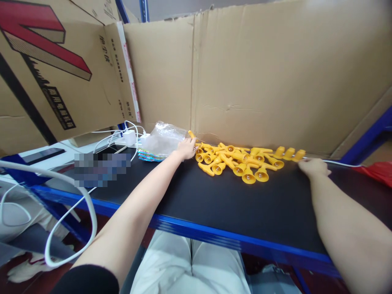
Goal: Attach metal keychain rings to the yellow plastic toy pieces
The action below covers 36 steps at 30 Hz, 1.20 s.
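Note:
Several yellow handbells lie in a loose pile on the black table mat, many with open mouths and clappers facing me. At the pile's left end, my left hand has its fingers curled around a yellow bell, partly hidden by the hand. A clear plastic bag rests right beside that hand. To the right of the pile, three yellow bells stand in a row near the cardboard wall. My right hand is closed at the rightmost of them, its fingertips on the bell's lower part.
A tall cardboard wall borders the back, with a printed box panel at left. Colourful flat packs lie under the bag. White cables loop at left near a charger. Red plastic lies far right.

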Each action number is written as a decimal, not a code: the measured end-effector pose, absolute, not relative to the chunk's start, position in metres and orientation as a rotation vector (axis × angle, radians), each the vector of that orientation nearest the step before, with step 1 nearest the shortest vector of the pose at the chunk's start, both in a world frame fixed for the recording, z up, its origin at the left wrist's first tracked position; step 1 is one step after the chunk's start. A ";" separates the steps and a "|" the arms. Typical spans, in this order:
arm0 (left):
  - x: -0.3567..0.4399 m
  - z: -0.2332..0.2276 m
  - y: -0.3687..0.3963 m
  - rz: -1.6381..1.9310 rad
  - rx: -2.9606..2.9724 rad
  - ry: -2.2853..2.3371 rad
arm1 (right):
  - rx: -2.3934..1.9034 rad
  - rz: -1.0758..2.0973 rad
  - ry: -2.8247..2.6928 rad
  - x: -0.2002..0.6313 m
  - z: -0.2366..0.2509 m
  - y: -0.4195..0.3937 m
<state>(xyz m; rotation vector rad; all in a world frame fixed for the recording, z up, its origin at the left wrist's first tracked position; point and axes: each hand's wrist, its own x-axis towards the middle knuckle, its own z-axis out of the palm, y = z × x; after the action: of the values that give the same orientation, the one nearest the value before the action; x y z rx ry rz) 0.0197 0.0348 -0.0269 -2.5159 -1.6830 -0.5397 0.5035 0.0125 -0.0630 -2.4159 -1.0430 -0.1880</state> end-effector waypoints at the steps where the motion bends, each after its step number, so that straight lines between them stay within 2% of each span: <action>1: 0.020 -0.028 0.036 -0.528 -2.517 -1.684 | -2.444 -0.148 -1.024 0.502 -0.062 0.012; 7: 0.022 -0.032 0.046 -0.513 -2.524 -1.758 | -2.473 -0.091 -0.979 0.498 -0.059 0.010; 13: 0.024 -0.022 0.048 -0.160 -2.530 -1.841 | -2.557 -0.128 -1.044 0.485 -0.051 0.003; 18: 0.027 -0.011 0.045 -0.090 -2.478 -1.880 | -2.553 -0.219 -1.096 0.470 -0.038 0.000; 25: 0.043 -0.003 0.035 -0.434 -2.389 -1.831 | -2.227 -0.535 -1.301 0.419 0.002 0.008; 28: 0.054 -0.003 0.031 -0.432 -2.465 -1.805 | -2.044 -0.611 -1.455 0.388 0.021 0.013; 36: 0.064 -0.012 0.040 -0.415 -2.536 -1.858 | -1.635 -0.499 -2.103 0.293 0.031 0.012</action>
<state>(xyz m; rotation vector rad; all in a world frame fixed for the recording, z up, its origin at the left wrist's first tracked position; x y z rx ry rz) 0.0635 0.0402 -0.0116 -2.5363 -1.8579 -0.4147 0.2927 0.0124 0.0310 -1.6354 -2.1025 -0.4987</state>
